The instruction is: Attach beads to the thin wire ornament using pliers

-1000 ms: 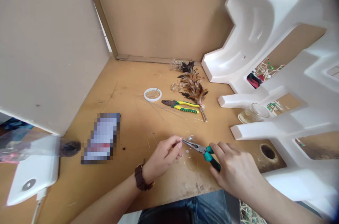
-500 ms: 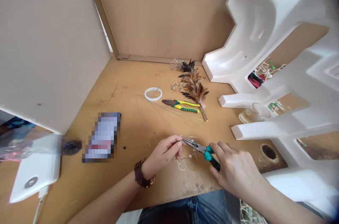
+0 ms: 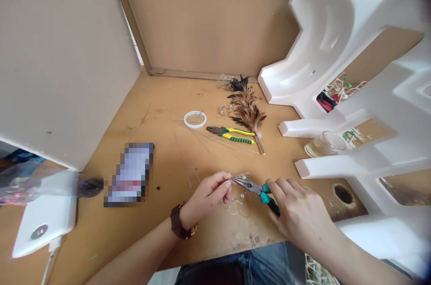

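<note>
In the lower centre of the frame, a thin beaded wire [image 3: 242, 195] is pinched between the thumb and forefinger of the left hand [image 3: 208, 198], above whose wrist a brown watch [image 3: 179, 223] is worn. The teal handles of a pair of long-nosed pliers [image 3: 252, 186] are gripped by the right hand [image 3: 299, 208], right of centre, with the fingers wrapped round them. The tips of the pliers are brought to the left fingertips; whether wire is clamped between them cannot be told. Below the pliers, loops of the wire and a yellowish ring [image 3: 244, 216] are seen near the tabletop [image 3: 168, 155]. Around the centre of the frame, a white ring [image 3: 195, 126], yellow-and-green pliers [image 3: 237, 140] and a bundle of brown feathers [image 3: 247, 105] are laid out. A pixelated phone [image 3: 129, 175] is placed at the lower left, and a glass jar [image 3: 325, 146] is seen at the right, between arms of white foam [image 3: 316, 164].
</note>
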A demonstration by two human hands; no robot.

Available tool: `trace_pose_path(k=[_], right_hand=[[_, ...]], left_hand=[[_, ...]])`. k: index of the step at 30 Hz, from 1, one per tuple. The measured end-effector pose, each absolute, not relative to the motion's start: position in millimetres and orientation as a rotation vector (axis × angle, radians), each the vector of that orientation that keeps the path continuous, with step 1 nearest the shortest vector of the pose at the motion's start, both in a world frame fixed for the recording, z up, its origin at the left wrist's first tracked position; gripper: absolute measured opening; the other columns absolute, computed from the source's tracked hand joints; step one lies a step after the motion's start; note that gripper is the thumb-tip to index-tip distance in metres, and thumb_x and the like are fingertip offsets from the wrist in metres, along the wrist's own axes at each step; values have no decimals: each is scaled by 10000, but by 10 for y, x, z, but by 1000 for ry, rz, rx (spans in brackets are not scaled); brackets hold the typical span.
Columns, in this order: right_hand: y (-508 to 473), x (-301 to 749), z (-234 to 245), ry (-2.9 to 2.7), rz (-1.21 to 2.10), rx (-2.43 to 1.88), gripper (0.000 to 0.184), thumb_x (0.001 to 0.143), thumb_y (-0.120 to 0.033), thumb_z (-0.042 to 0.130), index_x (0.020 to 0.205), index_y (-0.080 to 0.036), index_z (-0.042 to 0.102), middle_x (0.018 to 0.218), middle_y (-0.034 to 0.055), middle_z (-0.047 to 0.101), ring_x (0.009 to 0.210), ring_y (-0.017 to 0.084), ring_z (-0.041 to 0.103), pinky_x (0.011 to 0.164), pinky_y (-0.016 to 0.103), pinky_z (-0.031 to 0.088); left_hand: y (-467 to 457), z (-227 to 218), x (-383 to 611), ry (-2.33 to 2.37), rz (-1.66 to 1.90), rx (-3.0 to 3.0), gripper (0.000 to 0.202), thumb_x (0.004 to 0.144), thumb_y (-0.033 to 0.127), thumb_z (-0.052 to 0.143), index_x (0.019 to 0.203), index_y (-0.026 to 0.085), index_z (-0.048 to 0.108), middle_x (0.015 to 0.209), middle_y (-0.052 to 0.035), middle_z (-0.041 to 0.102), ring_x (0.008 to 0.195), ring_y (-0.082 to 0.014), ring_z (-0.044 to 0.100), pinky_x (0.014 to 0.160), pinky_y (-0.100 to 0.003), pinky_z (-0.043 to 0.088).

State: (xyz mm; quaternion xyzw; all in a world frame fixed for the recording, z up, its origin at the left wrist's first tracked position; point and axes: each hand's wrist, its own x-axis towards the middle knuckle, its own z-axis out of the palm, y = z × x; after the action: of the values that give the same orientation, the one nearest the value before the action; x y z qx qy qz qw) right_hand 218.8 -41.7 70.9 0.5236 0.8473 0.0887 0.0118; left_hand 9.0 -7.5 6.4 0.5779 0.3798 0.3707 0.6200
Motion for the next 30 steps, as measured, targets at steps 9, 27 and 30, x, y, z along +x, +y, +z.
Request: trace_pose_path(k=[9,27,30], right_hand=[[-415,2140,728,2582,285,1666,298,722,-266,561,1000,-158,578,790,69,591,730,215,541,598,294,348],[-100,2318,-63,2487,-85,2138,335,763,-315,513,1079,-206,546,1002,74,610,930,238,540,740,311,401],[-16,2285,-138,2573,-83,2086,353,764,-314,526,1102,-215,552,1067,82,582,966,242,511,781,322,395]], left_hand=[[-67,33,86,889,849,1365,236,876,334,413,762,154,518,607,18,519,555,-100,492,604,-237,411],[61,-55,-3,654,906,757,170,821,297,527,835,136,576,612,1,575,531,-104,531,628,-279,415],[62,-51,-11,646,910,755,167,827,293,521,834,136,576,614,-2,580,538,-106,536,621,-272,411]])
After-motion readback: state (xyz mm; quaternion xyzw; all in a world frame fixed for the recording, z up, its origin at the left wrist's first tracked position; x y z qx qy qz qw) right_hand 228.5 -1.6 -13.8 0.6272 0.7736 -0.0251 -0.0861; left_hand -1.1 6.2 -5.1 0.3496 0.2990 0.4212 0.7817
